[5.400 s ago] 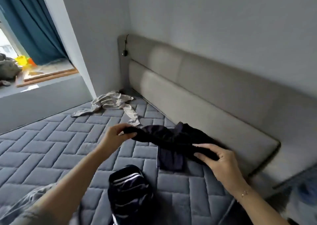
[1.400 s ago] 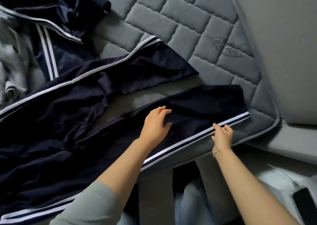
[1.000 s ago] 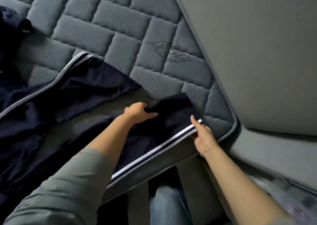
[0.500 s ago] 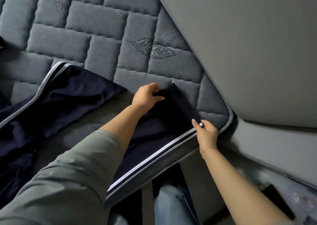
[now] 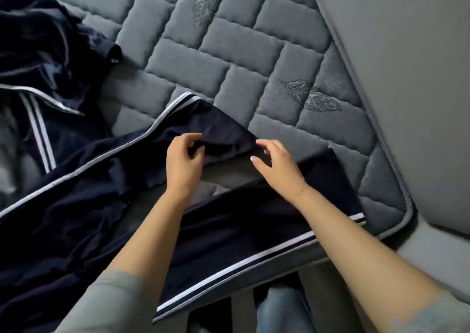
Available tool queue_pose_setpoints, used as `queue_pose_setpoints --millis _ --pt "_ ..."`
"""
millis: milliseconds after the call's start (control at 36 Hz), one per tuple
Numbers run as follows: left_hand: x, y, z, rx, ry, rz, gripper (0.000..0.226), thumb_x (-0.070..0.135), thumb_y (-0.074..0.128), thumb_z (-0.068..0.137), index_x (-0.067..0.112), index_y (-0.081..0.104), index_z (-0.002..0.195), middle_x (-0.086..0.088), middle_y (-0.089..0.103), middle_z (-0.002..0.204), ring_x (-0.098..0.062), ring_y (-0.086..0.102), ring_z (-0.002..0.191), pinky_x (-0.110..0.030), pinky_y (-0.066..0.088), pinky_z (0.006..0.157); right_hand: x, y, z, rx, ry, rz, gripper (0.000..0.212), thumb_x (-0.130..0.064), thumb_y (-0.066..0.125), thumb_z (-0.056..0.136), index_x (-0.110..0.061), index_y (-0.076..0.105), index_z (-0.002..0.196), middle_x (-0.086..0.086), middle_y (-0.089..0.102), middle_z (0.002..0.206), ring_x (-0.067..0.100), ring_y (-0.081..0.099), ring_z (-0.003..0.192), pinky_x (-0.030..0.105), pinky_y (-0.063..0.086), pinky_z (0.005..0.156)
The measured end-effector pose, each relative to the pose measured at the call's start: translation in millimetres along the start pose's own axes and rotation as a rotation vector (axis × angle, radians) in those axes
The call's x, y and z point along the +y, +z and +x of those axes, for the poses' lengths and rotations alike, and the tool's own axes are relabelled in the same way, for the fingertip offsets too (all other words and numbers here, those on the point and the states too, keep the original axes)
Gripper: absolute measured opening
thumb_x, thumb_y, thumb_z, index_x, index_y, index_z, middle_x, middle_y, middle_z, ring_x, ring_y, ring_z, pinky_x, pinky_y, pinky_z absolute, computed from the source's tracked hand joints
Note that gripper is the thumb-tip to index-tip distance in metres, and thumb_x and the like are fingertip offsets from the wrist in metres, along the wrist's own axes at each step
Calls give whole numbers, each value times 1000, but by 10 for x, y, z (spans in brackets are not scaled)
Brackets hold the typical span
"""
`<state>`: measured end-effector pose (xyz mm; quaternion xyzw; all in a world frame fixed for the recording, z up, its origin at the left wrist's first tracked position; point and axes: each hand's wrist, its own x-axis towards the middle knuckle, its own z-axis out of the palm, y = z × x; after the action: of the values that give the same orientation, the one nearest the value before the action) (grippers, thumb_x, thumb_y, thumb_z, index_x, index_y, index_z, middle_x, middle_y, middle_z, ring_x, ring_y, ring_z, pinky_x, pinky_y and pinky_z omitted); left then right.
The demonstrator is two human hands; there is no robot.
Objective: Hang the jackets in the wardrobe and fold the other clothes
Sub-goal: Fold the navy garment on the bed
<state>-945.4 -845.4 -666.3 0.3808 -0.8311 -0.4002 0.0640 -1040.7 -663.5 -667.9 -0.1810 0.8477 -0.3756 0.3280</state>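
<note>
Navy track trousers [image 5: 84, 205] with white side stripes lie spread across the grey quilted mattress [image 5: 229, 40]. The near leg [image 5: 254, 231] runs along the mattress edge, its hem close to the corner. The far leg [image 5: 218, 129] points up and to the right. My left hand [image 5: 184, 163] hovers over the far leg's hem, thumb and fingers curved and apart. To the right, my right hand [image 5: 276, 166] reaches the hem's corner with its fingertips, thumb spread below. Neither hand holds cloth.
A second navy garment with white stripes [image 5: 38, 60] lies bunched at the upper left. The padded grey headboard [image 5: 407, 78] borders the mattress on the right. My legs in jeans [image 5: 279, 309] stand against the bed's near edge.
Both hands have let go of the near leg's hem, now lying flat, and moved up and left to the far leg's hem. The view has swung left.
</note>
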Motion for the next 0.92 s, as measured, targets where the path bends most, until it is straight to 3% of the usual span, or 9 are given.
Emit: queue_pose_setpoints --millis 83,139,222,306,389,500,667,806,917 --pt "-260 -350 262 73 -57 112 29 1 62 84 2 64 113 -17 63 110 -30 58 102 -34 43 94 -212 184 462 -12 99 -26 56 -26 61 93 -4 40 140 16 44 139 30 46 126 39 36 107" --pt "-431 -498 402 81 -89 192 35 5 62 84 5 61 119 -17 59 118 -33 53 112 -40 39 98 -286 319 702 -73 94 -267 67 -37 60 92 -8 31 145 16 39 143 34 37 131 41 31 108" --pt "-701 -619 520 -22 -132 431 52 23 69 84 19 51 132 -8 46 135 -29 37 128 -42 30 103 -369 535 867 -165 37 -602 73 -42 61 89 -13 25 145 15 42 139 35 39 128 44 37 99" --pt "-965 -725 575 -93 -220 554 58 32 68 85 23 44 137 -5 39 142 -28 30 133 -45 20 110 -403 666 901 -170 54 -638 57 -32 58 92 -12 30 138 17 57 124 38 55 111 37 37 79" --pt "-1071 -878 631 -12 -166 556 32 28 61 91 18 60 121 -10 53 126 -33 42 120 -44 27 98 -438 608 884 -35 -25 -676 32 -21 53 92 -8 44 120 19 62 112 40 58 99 37 33 72" --pt "-967 -1033 611 -23 87 420 21 27 66 88 8 67 95 -12 62 94 -35 55 93 -39 37 75 -488 361 819 257 -92 -589 21 -16 54 92 -5 53 110 18 59 112 42 56 98 44 37 80" --pt "-732 -949 59 -146 213 243 20 25 76 80 8 65 77 -6 59 79 -26 55 79 -34 37 66 -375 118 637 317 149 -593 48 -6 60 86 -12 48 133 15 47 135 35 41 124 45 31 104" --pt "-798 -587 -610 -314 -30 -2 15 11 70 85 12 75 100 -3 68 92 -22 64 89 -29 50 79 -542 375 430 349 -81 -372 32 -1 60 79 -7 60 110 14 58 108 35 54 101 42 41 93" --pt "-817 -470 -940 -66 -423 -312 23 10 68 87 17 67 110 2 67 107 -11 65 94 -5 44 77 -741 812 488 88 56 -183 21 -28 67 86 -15 59 101 0 56 98 20 57 88 31 44 80"
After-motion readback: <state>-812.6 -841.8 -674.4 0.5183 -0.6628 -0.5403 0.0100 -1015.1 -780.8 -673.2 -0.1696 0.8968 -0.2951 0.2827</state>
